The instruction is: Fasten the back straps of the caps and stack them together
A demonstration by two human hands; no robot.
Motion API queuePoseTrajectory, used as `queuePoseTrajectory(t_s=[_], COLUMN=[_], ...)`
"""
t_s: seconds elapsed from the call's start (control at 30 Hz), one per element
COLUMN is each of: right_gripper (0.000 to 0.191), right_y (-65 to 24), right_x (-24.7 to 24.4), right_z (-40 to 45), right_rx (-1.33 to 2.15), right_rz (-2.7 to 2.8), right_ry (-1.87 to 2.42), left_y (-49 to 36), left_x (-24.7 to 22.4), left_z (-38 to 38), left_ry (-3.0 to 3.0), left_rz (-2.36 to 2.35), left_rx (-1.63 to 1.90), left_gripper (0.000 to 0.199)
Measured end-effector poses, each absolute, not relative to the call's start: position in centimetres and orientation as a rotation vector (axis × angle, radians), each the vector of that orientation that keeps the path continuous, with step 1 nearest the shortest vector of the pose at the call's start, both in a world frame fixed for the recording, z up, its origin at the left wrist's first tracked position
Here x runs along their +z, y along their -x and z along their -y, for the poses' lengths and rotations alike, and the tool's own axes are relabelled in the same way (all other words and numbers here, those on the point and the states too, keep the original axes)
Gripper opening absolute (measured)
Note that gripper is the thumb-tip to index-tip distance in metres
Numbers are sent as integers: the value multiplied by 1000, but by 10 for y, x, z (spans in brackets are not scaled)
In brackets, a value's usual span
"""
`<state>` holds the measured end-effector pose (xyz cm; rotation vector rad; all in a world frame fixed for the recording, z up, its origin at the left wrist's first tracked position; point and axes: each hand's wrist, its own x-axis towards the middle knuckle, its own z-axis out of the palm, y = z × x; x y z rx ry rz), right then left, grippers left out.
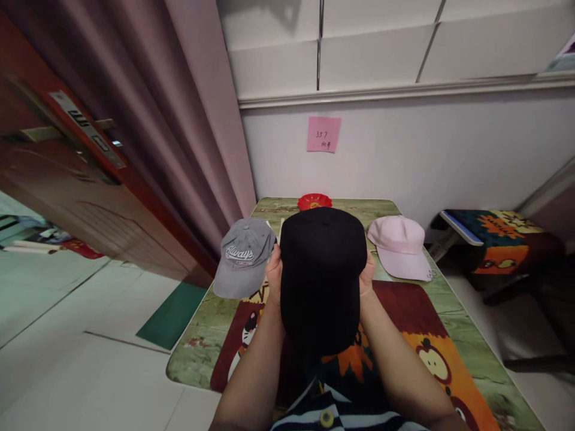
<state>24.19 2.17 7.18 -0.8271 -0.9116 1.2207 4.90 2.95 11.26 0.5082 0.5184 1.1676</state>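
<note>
A black cap point(323, 269) is held up over the table, its brim pointing down toward me. My left hand point(274, 272) grips its left side and my right hand point(368, 274) its right side; most fingers of both are hidden behind the cap. Just left of my left hand lies a grey cap point(245, 257) with white lettering on its front. To the right of my right hand rests a pink cap point(402, 246), with small metal rings at its brim edge.
The green wood-patterned table point(197, 344) carries a colourful mat point(420, 326). Behind the black cap is a red scalloped dish point(314, 200). A pink note point(324, 134) is on the wall. At left stands a door point(90, 191); at right, a stool point(503, 239).
</note>
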Motion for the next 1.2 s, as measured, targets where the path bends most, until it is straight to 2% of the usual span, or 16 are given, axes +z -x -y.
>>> queuePoseTrajectory(t_s=[0.13, 0.23, 0.33, 0.43, 0.53, 0.57, 0.73, 0.87, 1.0, 1.1, 1.2], right_gripper=[48, 52, 63, 56, 28, 26, 40, 39, 38, 40, 31], right_y=[-255, -260, -253, -237, -229, -232, -282, -341, -390, -418, -436], right_x=[71, 70, 64, 52, 39, 37, 55, 97, 126, 113, 69], right_z=[-14, 2, 33, 76, 110, 115, 95, 60, 28, 6, -9], right_rx=[1305, 1492, 1665, 1741, 1586, 1537, 1317, 1126, 899, 804, 832], right_rz=[726, 615, 430, 196, 36, 21, 39, 155, 259, 226, 59], right_ry=[815, 785, 714, 640, 658, 668, 717, 614, 477, 476, 691], left_y=[-44, -44, -52, -63, -77, -81, -90, -84, -81, -82, -82], left_x=[99, 87, 78, 71, 59, 53, 10, -13, -15, -14, -16], left_z=[-19, -14, -15, -20, -23, -22, -3, 9, 7, 4, 3], left_ry=[-461, -373, -289, -264, -301, -353, -1008, -1580, -1641, -1612, -1607], left_rz=[-618, -729, -816, -850, -894, -916, -1144, -1279, -1268, -1265, -1264], left_rx=[950, 849, 899, 1004, 1103, 1126, 1152, 1069, 1038, 1046, 1051], left_gripper=[37, 35, 39, 39, 28, 26, 52, 50, 49, 49, 48])
